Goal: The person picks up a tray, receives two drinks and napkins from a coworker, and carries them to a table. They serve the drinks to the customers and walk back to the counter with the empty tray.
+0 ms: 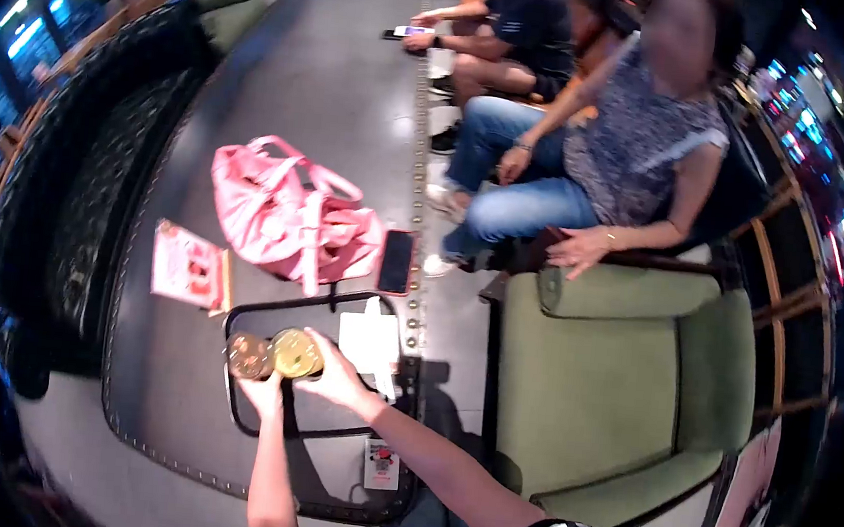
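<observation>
My left hand (pixel 263 393) is closed around the lower side of a cup with a brown drink (pixel 249 355). Right beside it, a cup with a yellow-green drink (pixel 296 352) is gripped by my right hand (pixel 334 374), fingers along its right side. Both cups are seen from above, close together over the left part of a black tray (pixel 323 418). White napkins or papers (pixel 365 337) lie on the tray's right side.
A pink bag (pixel 286 207), a phone (pixel 396 262), a pink sign (pixel 186 265) and a small printed card (pixel 381 464) rest on the long dark table (pixel 321 44). A green armchair (pixel 593 379) stands at right; two people (pixel 634 132) sit along the table's right side.
</observation>
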A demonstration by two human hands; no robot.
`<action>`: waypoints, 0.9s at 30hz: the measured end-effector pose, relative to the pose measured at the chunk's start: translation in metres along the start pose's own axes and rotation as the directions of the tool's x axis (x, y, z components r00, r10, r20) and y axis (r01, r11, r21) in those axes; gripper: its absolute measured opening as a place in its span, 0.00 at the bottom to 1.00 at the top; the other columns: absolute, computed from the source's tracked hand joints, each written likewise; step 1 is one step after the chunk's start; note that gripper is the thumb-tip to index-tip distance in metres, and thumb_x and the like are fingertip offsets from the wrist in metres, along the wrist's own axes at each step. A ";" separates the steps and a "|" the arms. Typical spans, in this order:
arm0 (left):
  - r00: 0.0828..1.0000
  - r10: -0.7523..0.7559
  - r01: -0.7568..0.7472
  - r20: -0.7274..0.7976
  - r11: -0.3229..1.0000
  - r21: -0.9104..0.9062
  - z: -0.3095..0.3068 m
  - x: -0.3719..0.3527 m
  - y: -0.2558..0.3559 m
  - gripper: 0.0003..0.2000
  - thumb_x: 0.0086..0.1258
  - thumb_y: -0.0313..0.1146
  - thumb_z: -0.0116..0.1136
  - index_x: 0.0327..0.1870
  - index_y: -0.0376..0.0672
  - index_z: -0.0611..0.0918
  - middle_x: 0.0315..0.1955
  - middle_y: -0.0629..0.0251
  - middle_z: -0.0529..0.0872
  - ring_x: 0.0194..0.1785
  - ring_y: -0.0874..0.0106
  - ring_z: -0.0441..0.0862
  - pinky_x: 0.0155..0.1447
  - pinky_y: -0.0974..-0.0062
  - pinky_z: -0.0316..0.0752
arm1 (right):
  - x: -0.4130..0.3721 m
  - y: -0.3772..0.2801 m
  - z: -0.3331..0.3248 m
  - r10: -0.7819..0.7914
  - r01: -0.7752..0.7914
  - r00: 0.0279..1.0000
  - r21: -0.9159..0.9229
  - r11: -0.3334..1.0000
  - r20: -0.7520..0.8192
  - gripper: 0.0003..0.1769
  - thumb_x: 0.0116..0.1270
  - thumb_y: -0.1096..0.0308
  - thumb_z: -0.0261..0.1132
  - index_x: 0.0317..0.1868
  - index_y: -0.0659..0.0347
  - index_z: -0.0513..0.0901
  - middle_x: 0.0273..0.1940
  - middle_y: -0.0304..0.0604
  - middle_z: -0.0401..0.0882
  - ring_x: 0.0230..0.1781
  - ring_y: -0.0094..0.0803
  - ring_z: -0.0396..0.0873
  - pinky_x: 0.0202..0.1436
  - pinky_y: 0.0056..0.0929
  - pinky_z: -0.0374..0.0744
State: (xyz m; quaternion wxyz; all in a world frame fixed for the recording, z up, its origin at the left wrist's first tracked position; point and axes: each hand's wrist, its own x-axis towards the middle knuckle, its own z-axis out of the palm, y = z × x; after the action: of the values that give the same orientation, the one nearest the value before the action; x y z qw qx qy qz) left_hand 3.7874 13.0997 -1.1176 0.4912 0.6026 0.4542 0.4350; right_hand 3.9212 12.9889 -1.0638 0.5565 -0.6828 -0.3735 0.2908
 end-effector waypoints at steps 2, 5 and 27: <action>0.999 -0.025 0.024 -0.033 0.999 -0.037 -0.004 0.005 -0.006 0.40 0.38 0.20 0.73 0.58 0.39 0.64 0.53 0.60 0.71 0.55 0.69 0.72 0.60 0.68 0.70 | 0.003 0.008 0.013 -0.001 0.002 1.000 0.033 0.999 -0.026 0.48 0.41 0.65 0.76 0.63 0.62 0.61 0.58 0.52 0.68 0.60 0.43 0.68 0.62 0.34 0.68; 0.997 0.051 -0.059 -0.064 0.989 -0.136 0.006 0.000 0.013 0.39 0.38 0.19 0.73 0.56 0.39 0.66 0.50 0.62 0.74 0.54 0.70 0.73 0.60 0.70 0.69 | 0.011 -0.001 0.007 0.008 -0.007 0.999 0.023 1.000 -0.032 0.44 0.40 0.64 0.76 0.60 0.61 0.65 0.54 0.49 0.71 0.56 0.42 0.71 0.59 0.34 0.70; 0.998 -0.057 0.055 0.029 0.997 0.060 0.090 0.024 0.278 0.40 0.38 0.23 0.75 0.58 0.37 0.66 0.49 0.61 0.75 0.52 0.70 0.74 0.58 0.70 0.70 | 0.119 -0.099 -0.230 0.069 -0.095 0.975 -0.114 0.989 -0.212 0.41 0.38 0.64 0.78 0.53 0.64 0.67 0.47 0.47 0.76 0.48 0.34 0.76 0.53 0.31 0.74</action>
State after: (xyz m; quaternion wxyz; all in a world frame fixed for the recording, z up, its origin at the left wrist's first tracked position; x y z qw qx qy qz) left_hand 3.9129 13.0761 -0.8533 0.4922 0.6106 0.4759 0.3980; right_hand 4.1556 12.9734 -0.9161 0.5368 -0.7574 -0.3019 0.2170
